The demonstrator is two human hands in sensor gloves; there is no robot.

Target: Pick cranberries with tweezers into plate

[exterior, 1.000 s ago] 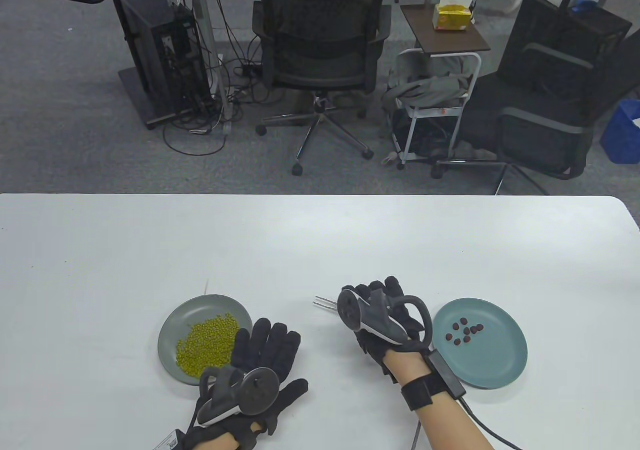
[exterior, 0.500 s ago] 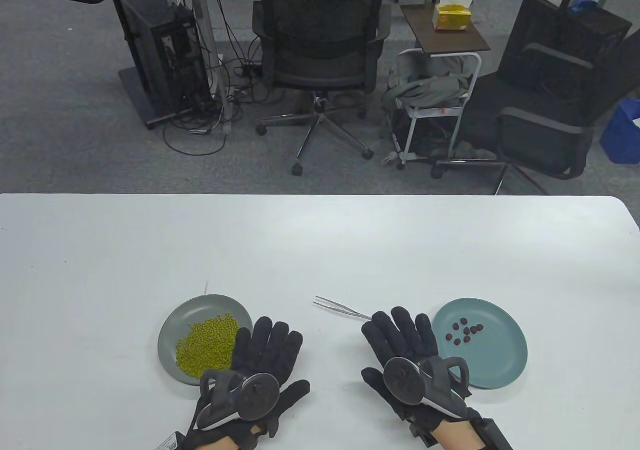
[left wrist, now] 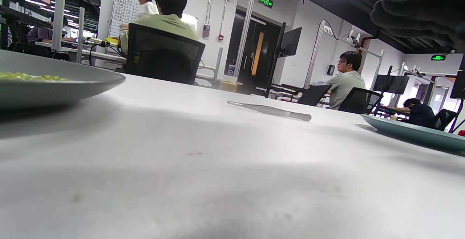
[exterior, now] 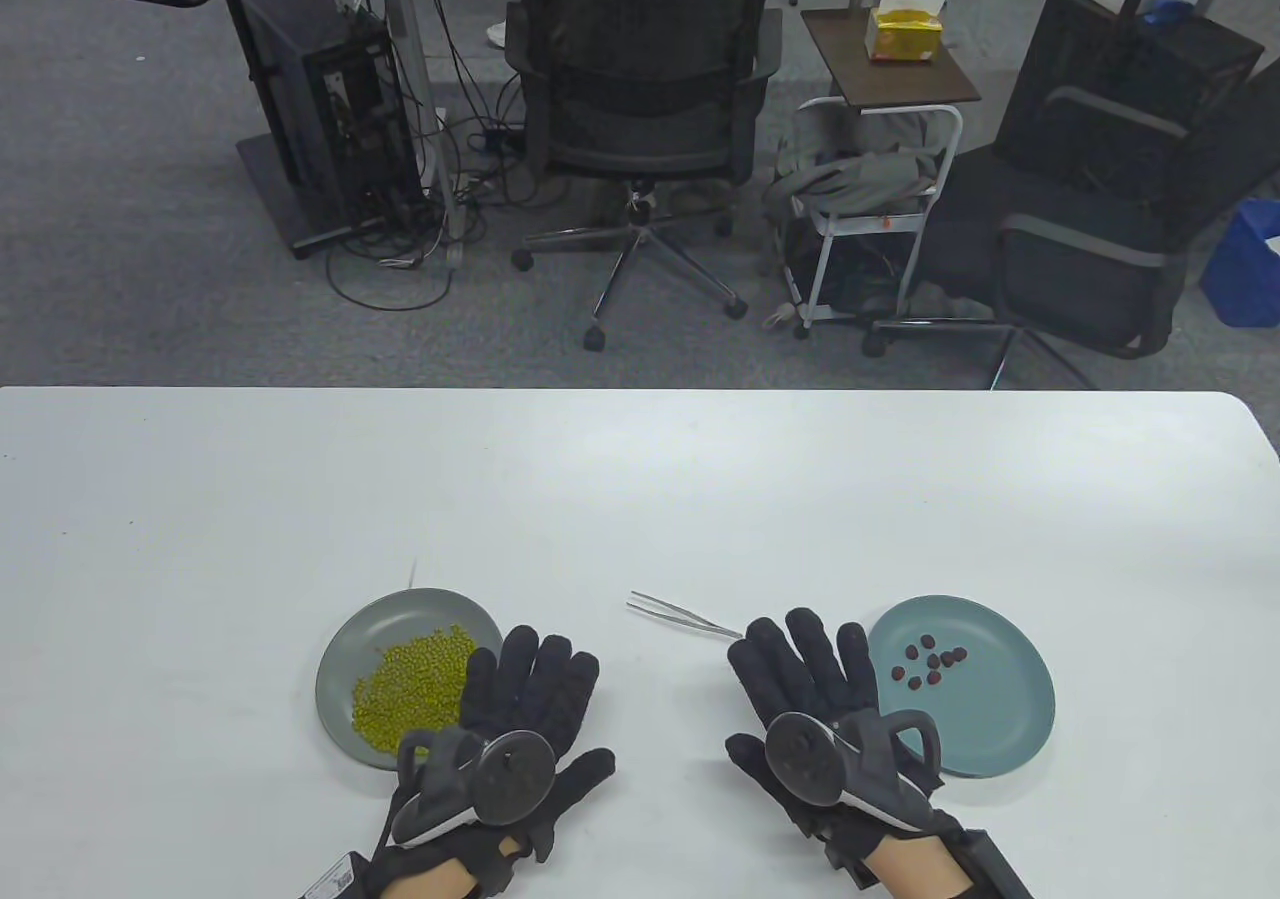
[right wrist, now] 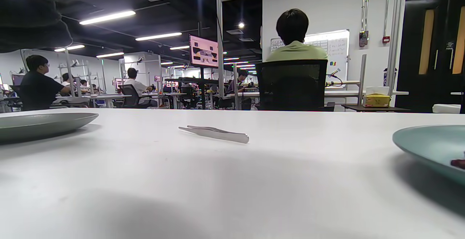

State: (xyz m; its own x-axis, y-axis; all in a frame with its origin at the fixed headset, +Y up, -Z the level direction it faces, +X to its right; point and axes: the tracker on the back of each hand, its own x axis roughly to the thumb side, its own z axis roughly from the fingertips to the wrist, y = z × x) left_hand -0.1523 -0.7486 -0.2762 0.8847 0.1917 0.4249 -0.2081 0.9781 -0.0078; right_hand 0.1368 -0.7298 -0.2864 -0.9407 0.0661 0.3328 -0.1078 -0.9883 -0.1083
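Note:
Metal tweezers point(exterior: 683, 615) lie on the white table point(exterior: 640, 499), tips pointing left; they also show in the left wrist view point(left wrist: 270, 110) and the right wrist view point(right wrist: 215, 133). A teal plate point(exterior: 985, 729) at the right holds several dark red cranberries point(exterior: 930, 664). My right hand point(exterior: 810, 684) lies flat, palm down and empty, between the tweezers and that plate, its fingertips just behind the tweezers' handle end. My left hand point(exterior: 525, 709) lies flat, palm down and empty, beside a grey plate.
A grey plate point(exterior: 345, 664) at the left holds a heap of green beans point(exterior: 415, 689). Bare table stretches beyond the plates to the far edge. Office chairs and a computer tower stand on the floor past it.
One second ago my right hand was over the tweezers, near their handle. It let go, drew back toward me and now lies flat. The tweezers stay on the table. My left hand barely moved.

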